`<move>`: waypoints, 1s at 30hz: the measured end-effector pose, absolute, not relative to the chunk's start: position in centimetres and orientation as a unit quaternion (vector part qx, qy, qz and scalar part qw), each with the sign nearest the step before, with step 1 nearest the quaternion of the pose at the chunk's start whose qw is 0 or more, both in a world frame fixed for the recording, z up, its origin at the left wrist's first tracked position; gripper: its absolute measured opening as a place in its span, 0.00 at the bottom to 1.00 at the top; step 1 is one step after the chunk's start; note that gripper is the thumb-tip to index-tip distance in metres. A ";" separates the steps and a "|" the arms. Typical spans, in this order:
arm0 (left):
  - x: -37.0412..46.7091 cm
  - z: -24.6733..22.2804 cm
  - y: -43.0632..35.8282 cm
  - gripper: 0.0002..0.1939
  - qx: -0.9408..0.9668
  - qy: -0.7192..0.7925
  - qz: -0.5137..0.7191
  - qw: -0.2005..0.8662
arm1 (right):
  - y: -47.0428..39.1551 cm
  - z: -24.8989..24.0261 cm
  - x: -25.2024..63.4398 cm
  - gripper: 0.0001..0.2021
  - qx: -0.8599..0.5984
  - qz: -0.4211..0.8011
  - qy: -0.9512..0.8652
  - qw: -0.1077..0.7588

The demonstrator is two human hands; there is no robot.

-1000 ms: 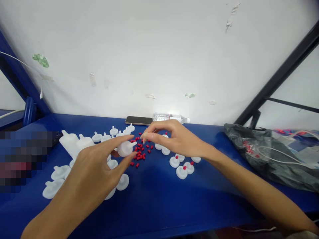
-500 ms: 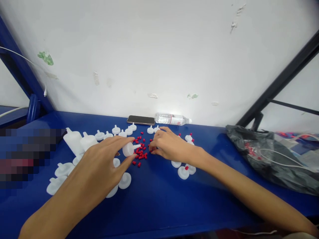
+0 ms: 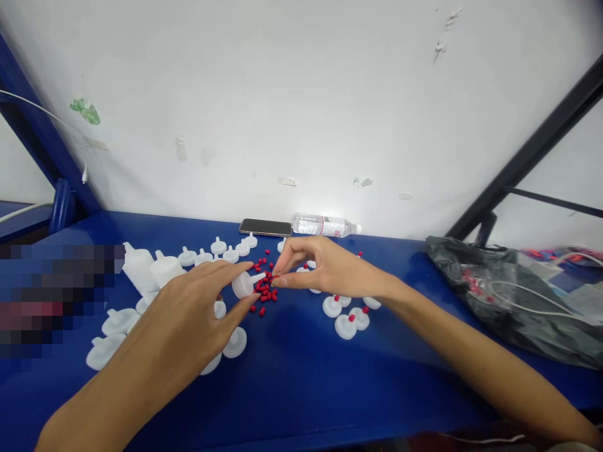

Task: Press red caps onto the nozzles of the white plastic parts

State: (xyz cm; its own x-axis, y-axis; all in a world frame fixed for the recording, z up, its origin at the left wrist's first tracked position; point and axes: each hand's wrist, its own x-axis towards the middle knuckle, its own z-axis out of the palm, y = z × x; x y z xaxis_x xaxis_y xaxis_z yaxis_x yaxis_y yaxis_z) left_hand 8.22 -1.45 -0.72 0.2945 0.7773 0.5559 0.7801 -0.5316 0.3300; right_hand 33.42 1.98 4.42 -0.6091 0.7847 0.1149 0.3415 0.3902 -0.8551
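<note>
My left hand grips a white nozzle cap between thumb and fingers, its thin spout pointing right. Facing that spout, my right hand pinches a small red cap at its fingertips, a short way from the spout's tip. Below and between the hands lies a loose cluster of small red caps on the blue table. To the left are several bare white nozzle caps, partly hidden by my left hand. On the right, several nozzle caps have red tips on their spouts.
Two white squeeze bottles lie at the left. Against the wall are a phone and a clear plastic bottle on its side. A dark plastic bag with a white cable covers the right end.
My right hand has turned and come up from the table with a red cap pinched, nearer to the spout. My left hand keeps the nozzle cap in about the same place.
</note>
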 end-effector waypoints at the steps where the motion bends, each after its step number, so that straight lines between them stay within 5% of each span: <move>1: 8.2 -0.7 -1.5 0.17 -0.804 -0.484 -0.345 0.001 | 1.9 4.6 33.4 0.09 -0.354 0.455 -0.772 0.268; 11: 8.4 -0.7 -1.9 0.15 -0.819 -0.457 -0.346 -0.001 | 1.8 4.2 32.6 0.09 -0.328 0.461 -0.736 0.372; 17: 8.6 -0.8 -1.9 0.17 -0.819 -0.465 -0.336 -0.004 | 1.0 3.9 31.9 0.09 -0.327 0.466 -0.734 0.371; 30: 9.4 0.0 -2.9 0.17 -0.813 -0.363 -0.453 0.049 | 1.1 2.7 31.9 0.24 -0.246 0.725 -0.582 0.275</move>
